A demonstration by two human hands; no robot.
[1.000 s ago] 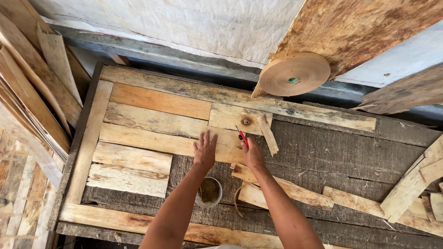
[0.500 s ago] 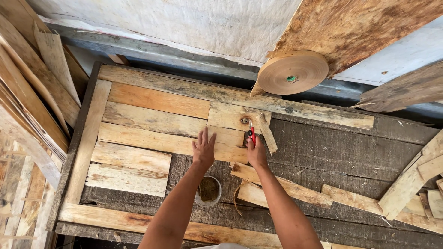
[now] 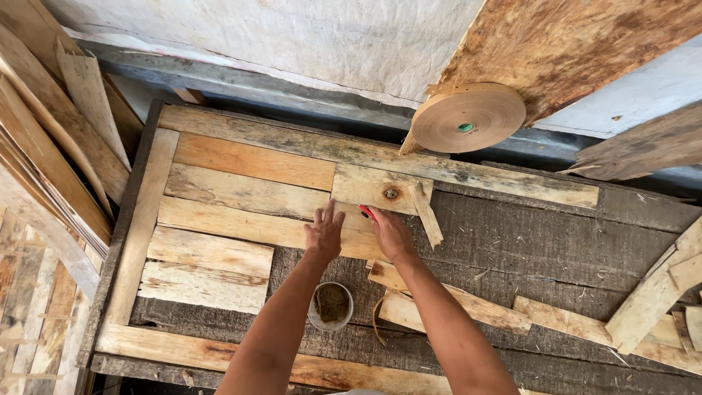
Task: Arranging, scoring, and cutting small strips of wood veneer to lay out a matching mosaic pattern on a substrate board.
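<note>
My left hand (image 3: 324,232) lies flat with fingers spread on a pale wooden plank (image 3: 241,225) in the middle of a panel of planks (image 3: 248,159). Just to its right, my right hand (image 3: 391,234) is closed around a small red-tipped marker or tool (image 3: 365,212), whose tip touches the edge of a short knotted board (image 3: 376,189). A thin wood strip (image 3: 426,213) lies slanted across that board's right end.
A small round cup (image 3: 330,304) sits between my forearms. A roll of brown tape (image 3: 466,117) leans at the back. Loose wood offcuts (image 3: 468,307) lie at right, long planks (image 3: 51,146) stacked along the left, a dark board (image 3: 526,249) underneath.
Both hands shifted slightly left along the plank. The red-tipped tool moved from the knotted board's middle toward its lower left edge.
</note>
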